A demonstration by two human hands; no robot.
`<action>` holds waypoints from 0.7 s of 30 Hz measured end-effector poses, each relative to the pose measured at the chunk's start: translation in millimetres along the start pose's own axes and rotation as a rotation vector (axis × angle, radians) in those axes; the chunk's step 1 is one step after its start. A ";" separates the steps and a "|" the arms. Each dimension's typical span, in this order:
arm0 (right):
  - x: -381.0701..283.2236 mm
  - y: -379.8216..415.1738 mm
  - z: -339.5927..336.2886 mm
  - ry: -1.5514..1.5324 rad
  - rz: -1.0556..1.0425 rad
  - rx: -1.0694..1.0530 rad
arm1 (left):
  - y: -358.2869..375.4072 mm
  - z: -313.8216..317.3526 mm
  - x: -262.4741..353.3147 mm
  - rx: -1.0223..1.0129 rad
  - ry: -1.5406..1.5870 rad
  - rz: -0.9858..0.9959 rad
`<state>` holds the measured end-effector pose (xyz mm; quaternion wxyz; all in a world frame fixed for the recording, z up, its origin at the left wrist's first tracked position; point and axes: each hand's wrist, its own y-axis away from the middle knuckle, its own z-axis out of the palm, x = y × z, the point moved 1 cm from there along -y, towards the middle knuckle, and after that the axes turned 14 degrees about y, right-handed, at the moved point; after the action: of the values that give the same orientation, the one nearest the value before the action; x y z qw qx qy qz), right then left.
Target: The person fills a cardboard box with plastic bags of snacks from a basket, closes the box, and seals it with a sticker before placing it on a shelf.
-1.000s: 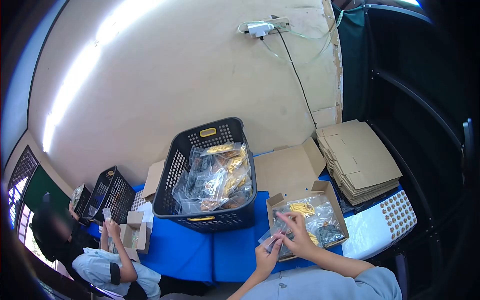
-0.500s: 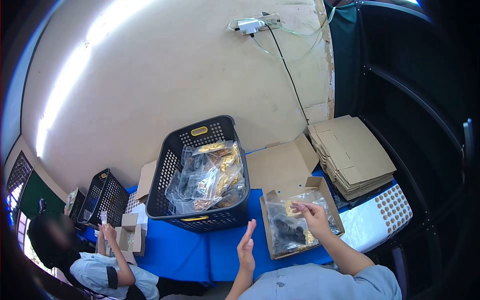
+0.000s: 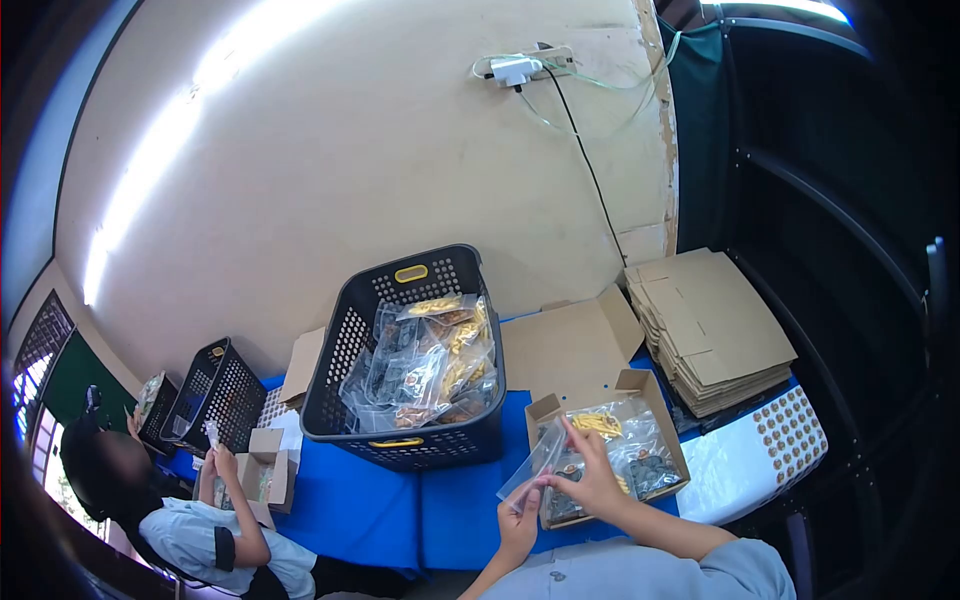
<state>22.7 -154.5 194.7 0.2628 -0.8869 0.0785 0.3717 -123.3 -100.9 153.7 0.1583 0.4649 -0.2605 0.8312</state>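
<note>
Over the front left corner of an open cardboard box, my left hand pinches the lower end of a clear plastic bag. My right hand holds the bag's other side, its thumb near my left fingertips and its index finger pointing up along the bag. Whether anything is inside this bag cannot be made out. Within the box lie clear bags with yellow pieces and dark grey pieces.
Left of the box stands a black basket of filled bags. Flattened cardboard is stacked at the right, beside a sheet of round stickers. At the far left a co-worker holds something small above another box.
My hands have come together over the box and now hold the clear bag. The dark bag near my right hand now lies lower in the box. The view has shifted slightly.
</note>
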 end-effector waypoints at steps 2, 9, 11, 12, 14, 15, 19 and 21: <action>5.8 -4.5 -2.9 -0.043 0.169 0.025 | 1.2 -14.9 -6.3 -0.027 -0.095 -0.006; 20.0 -10.5 -15.5 -0.590 0.182 -0.161 | -1.5 -5.4 12.1 -0.155 -0.046 -0.016; 12.0 -9.1 -16.8 -0.618 0.172 -0.094 | -1.8 -8.1 11.7 -0.253 -0.046 -0.004; 10.6 -9.2 -17.8 -0.703 0.235 -0.072 | 0.0 -3.6 13.1 -0.241 -0.068 -0.004; 10.6 -11.6 -25.5 -0.816 0.247 -0.051 | -1.5 -2.5 4.9 -0.234 -0.223 0.014; 9.8 -12.8 -27.0 -0.801 0.251 -0.027 | -1.5 -2.8 -2.1 -0.257 -0.207 0.011; 14.6 -8.1 -17.2 -0.878 0.262 -0.087 | -3.8 -3.4 -10.5 0.100 -0.140 -0.135; 15.0 4.5 -6.9 -0.316 0.280 -0.164 | -8.7 -12.3 -18.8 0.292 -0.022 -0.120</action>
<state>36.1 -161.1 186.4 0.1446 -0.8164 0.1281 0.5442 -117.7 -87.1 134.8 0.1357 0.5067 -0.1104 0.8442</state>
